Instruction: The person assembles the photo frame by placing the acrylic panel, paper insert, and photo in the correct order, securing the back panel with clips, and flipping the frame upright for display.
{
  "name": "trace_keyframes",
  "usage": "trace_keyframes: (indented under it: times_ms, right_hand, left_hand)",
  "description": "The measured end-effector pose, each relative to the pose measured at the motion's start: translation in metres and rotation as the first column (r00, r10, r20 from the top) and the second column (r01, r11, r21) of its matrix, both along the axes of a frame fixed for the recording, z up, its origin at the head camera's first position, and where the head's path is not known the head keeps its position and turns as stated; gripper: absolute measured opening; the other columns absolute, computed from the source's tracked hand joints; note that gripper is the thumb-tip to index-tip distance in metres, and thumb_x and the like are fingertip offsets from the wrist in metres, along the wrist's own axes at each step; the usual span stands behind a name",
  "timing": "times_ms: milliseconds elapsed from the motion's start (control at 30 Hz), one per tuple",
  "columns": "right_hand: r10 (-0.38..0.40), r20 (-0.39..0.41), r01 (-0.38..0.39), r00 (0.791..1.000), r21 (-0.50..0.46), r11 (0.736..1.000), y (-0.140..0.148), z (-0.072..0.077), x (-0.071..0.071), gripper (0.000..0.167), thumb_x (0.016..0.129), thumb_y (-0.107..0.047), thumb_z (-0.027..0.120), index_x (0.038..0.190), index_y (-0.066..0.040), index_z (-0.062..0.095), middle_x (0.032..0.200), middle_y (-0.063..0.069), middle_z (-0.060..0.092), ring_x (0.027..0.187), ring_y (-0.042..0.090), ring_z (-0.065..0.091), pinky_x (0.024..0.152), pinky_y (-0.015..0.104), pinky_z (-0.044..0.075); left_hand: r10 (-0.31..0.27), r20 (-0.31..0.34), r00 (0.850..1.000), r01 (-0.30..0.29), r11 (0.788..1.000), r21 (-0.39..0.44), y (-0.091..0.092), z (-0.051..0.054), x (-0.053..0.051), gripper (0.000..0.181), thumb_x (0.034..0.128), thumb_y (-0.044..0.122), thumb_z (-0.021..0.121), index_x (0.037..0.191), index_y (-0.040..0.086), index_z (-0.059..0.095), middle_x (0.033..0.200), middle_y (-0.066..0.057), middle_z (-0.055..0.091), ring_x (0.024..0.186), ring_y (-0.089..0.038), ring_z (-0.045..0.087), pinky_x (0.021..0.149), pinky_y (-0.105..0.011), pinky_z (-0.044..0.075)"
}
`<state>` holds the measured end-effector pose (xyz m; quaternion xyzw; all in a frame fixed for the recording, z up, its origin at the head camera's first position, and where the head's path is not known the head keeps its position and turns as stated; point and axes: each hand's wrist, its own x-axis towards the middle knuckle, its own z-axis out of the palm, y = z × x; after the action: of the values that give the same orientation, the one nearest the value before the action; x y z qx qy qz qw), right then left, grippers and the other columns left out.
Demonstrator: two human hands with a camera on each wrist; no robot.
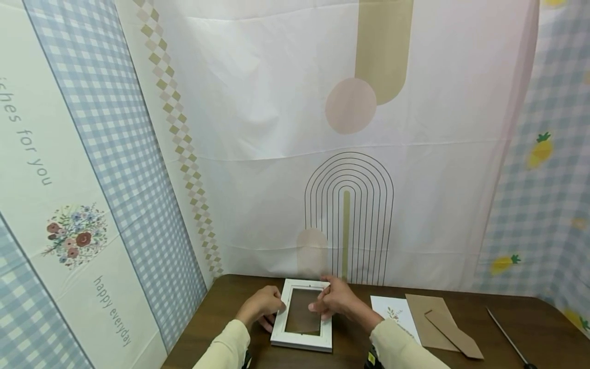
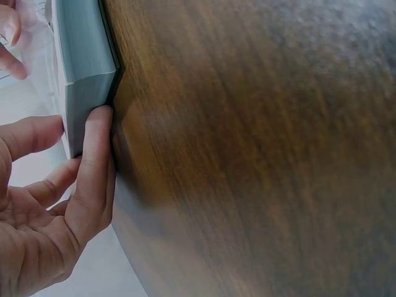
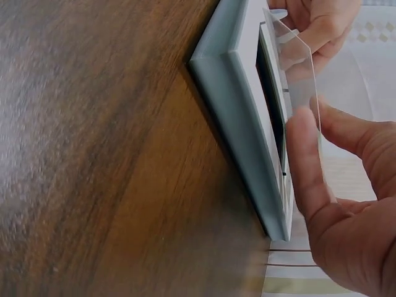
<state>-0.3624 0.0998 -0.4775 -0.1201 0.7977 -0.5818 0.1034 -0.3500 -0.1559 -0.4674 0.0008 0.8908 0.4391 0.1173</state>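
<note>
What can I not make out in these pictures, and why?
Head view: part of the white rectangular frame, behind the right hand.
Head view: details printed on the white paper card, too small.
Head view: dark end of the thin metal rod, cut by the bottom edge.
Left wrist view: most of the right hand, beyond the left edge.

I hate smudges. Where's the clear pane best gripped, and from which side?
Probably by the thin raised edge, from the right: the pane tilts up from the white frame, so that edge sits clear, where the right hand pinches it.
</note>
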Motion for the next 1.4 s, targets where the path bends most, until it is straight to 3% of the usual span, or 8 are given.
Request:
trace_keyframes:
  times_ms: [167, 267, 500, 700, 933, 1400]
  right_hand:
    - [-0.009, -0.071, 0.018, 0.997, 0.121, 0.992, 0.002, -0.001, -0.001, 0.101, 0.083, -0.010, 0.100, 0.164, 0.010, 0.043, 0.093, 0.007, 0.074, 0.070, 0.017, 0.065, 0.052, 0.032, 0.053]
    - [-0.005, -0.075, 0.015, 0.997, 0.134, 0.991, 0.003, -0.002, -0.002, 0.099, 0.084, -0.012, 0.099, 0.163, 0.010, 0.044, 0.090, 0.005, 0.075, 0.069, 0.016, 0.064, 0.052, 0.030, 0.048]
    - [-0.005, -0.102, 0.021, 0.995, 0.162, 0.987, 0.003, -0.004, -0.007, 0.096, 0.083, -0.012, 0.100, 0.159, 0.013, 0.048, 0.083, 0.003, 0.073, 0.059, 0.013, 0.057, 0.050, 0.028, 0.045]
    - [-0.013, -0.085, 0.031, 0.996, 0.218, 0.975, 0.000, -0.004, -0.008, 0.094, 0.081, -0.013, 0.102, 0.157, 0.011, 0.052, 0.072, 0.001, 0.062, 0.051, 0.013, 0.048, 0.050, 0.029, 0.044]
    - [0.000, -0.024, 0.005, 1.000, 0.224, 0.974, -0.001, 0.000, -0.009, 0.093, 0.082, -0.011, 0.101, 0.157, 0.010, 0.050, 0.071, 0.000, 0.057, 0.055, 0.014, 0.047, 0.054, 0.031, 0.045]
    - [-0.023, -0.019, 0.028, 1.000, 0.296, 0.955, -0.002, -0.002, -0.017, 0.085, 0.078, -0.015, 0.103, 0.147, 0.004, 0.057, 0.077, 0.005, 0.060, 0.058, 0.015, 0.051, 0.052, 0.029, 0.047]
  left_hand:
    - [-0.007, 0.007, 1.000, 0.007, 1.000, 0.013, -0.001, -0.001, -0.001, 0.011, 0.0963, 0.004, 0.072, 0.100, 0.004, 0.062, 0.090, -0.019, 0.065, 0.070, -0.029, 0.069, 0.054, -0.042, 0.066]
    - [-0.009, 0.003, 1.000, 0.009, 1.000, 0.012, -0.001, -0.002, -0.001, 0.011, 0.0963, 0.004, 0.072, 0.100, 0.004, 0.062, 0.090, -0.019, 0.065, 0.069, -0.029, 0.069, 0.054, -0.042, 0.066]
    - [-0.009, 0.003, 1.000, 0.009, 1.000, 0.013, -0.001, -0.001, -0.001, 0.011, 0.0959, 0.003, 0.072, 0.101, 0.004, 0.062, 0.091, -0.018, 0.064, 0.070, -0.029, 0.069, 0.055, -0.042, 0.066]
    - [-0.021, -0.004, 1.000, 0.021, 1.000, 0.023, -0.002, -0.004, -0.002, 0.011, 0.0959, 0.003, 0.071, 0.101, 0.003, 0.062, 0.091, -0.017, 0.064, 0.069, -0.029, 0.069, 0.054, -0.042, 0.066]
    - [-0.019, -0.003, 1.000, 0.019, 1.000, 0.020, -0.002, -0.004, -0.003, 0.011, 0.0953, 0.003, 0.072, 0.101, 0.004, 0.062, 0.091, -0.018, 0.064, 0.070, -0.029, 0.069, 0.054, -0.042, 0.066]
    - [-0.025, 0.008, 1.000, 0.024, 0.999, 0.032, -0.002, -0.004, -0.002, 0.012, 0.0969, 0.003, 0.072, 0.102, 0.004, 0.062, 0.092, -0.017, 0.063, 0.070, -0.028, 0.069, 0.054, -0.041, 0.066]
